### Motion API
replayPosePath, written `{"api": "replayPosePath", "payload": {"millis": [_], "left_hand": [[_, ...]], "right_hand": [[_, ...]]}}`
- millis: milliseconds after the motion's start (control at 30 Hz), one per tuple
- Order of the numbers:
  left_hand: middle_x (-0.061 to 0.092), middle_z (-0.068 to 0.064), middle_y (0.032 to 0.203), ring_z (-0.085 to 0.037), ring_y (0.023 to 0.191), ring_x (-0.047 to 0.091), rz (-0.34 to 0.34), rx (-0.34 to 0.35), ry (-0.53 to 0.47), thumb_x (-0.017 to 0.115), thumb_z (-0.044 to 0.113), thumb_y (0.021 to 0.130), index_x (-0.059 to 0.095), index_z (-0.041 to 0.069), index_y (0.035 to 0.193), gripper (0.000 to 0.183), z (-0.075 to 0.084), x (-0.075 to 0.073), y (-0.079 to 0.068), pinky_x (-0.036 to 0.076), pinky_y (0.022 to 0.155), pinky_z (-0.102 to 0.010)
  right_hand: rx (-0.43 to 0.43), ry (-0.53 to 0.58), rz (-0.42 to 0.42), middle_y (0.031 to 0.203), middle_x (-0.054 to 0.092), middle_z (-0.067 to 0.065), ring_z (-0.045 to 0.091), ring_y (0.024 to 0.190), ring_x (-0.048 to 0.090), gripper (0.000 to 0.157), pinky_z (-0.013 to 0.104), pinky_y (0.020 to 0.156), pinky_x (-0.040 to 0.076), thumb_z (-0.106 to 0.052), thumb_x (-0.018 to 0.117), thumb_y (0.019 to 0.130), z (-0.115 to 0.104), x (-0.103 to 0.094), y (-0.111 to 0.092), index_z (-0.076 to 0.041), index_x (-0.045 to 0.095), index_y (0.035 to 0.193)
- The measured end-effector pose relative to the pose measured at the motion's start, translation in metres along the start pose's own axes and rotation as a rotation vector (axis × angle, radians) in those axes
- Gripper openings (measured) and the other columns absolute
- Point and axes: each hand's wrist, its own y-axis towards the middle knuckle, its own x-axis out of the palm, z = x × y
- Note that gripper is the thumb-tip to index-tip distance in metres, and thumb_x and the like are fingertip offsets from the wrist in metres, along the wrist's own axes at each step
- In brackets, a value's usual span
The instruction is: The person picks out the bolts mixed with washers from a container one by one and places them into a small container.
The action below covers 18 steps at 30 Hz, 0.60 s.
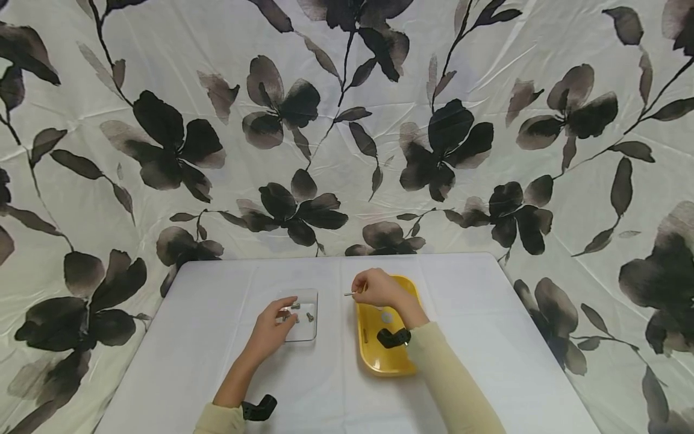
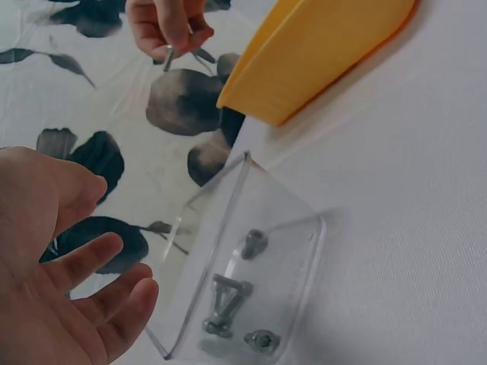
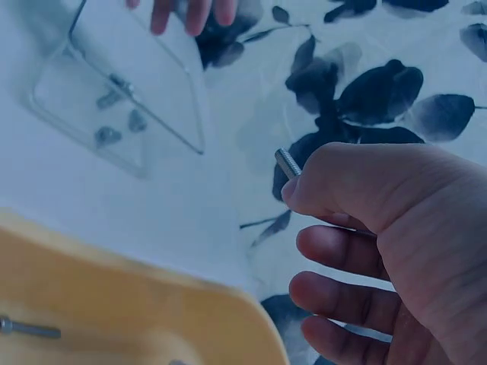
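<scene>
My right hand [image 1: 382, 290] is raised over the far end of a yellow tray [image 1: 386, 365], pinching a bolt between thumb and index finger. Only the threaded end of that bolt [image 3: 286, 163] sticks out; the rest is hidden by the fingers. At a clear plastic box [image 1: 316, 316], my left hand [image 1: 271, 330] is held by the left side with fingers spread loosely and nothing between them. Several short metal bolts [image 2: 228, 303] lie in the box, some crossing each other. In the right wrist view, another bolt [image 3: 34, 329] lies on the tray floor.
A white cloth [image 1: 466, 313] covers the table, with box and tray side by side on it. A floral curtain [image 1: 347, 150] hangs behind the table's far edge. Dark wrist cameras [image 1: 260, 408] are strapped to both forearms.
</scene>
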Motion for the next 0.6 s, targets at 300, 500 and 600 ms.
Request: {"api": "replayPosePath", "payload": {"millis": [300, 500, 600], "left_hand": [[0.048, -0.019, 0.135, -0.038, 0.117, 0.052, 0.070, -0.067, 0.042, 0.061, 0.012, 0.096, 0.053, 0.008, 0.137, 0.042, -0.011, 0.001, 0.003, 0.052, 0.088, -0.049], [0.044, -0.021, 0.138, -0.043, 0.123, 0.045, 0.147, -0.133, 0.061, 0.058, 0.014, 0.096, 0.052, 0.007, 0.137, 0.042, -0.017, -0.003, 0.006, 0.045, 0.095, -0.056], [0.040, -0.022, 0.141, -0.044, 0.126, 0.040, 0.149, -0.179, 0.043, 0.057, 0.014, 0.097, 0.049, 0.007, 0.140, 0.045, -0.023, -0.004, 0.006, 0.039, 0.101, -0.058]], "right_hand": [[-0.001, 0.010, -0.018, 0.071, 0.061, -0.008, 0.009, 0.063, 0.052, 0.007, 0.021, 0.055, 0.045, -0.012, 0.075, 0.082, -0.015, 0.002, 0.009, -0.014, 0.069, 0.081], [0.008, 0.036, -0.031, 0.072, 0.061, -0.007, 0.013, 0.066, 0.053, 0.006, 0.021, 0.056, 0.045, -0.012, 0.075, 0.081, -0.016, 0.005, 0.012, -0.014, 0.069, 0.081], [0.011, 0.046, -0.032, 0.072, 0.061, -0.007, 0.013, 0.066, 0.054, 0.007, 0.021, 0.055, 0.045, -0.012, 0.075, 0.081, -0.016, 0.008, 0.012, -0.014, 0.069, 0.081]]}}
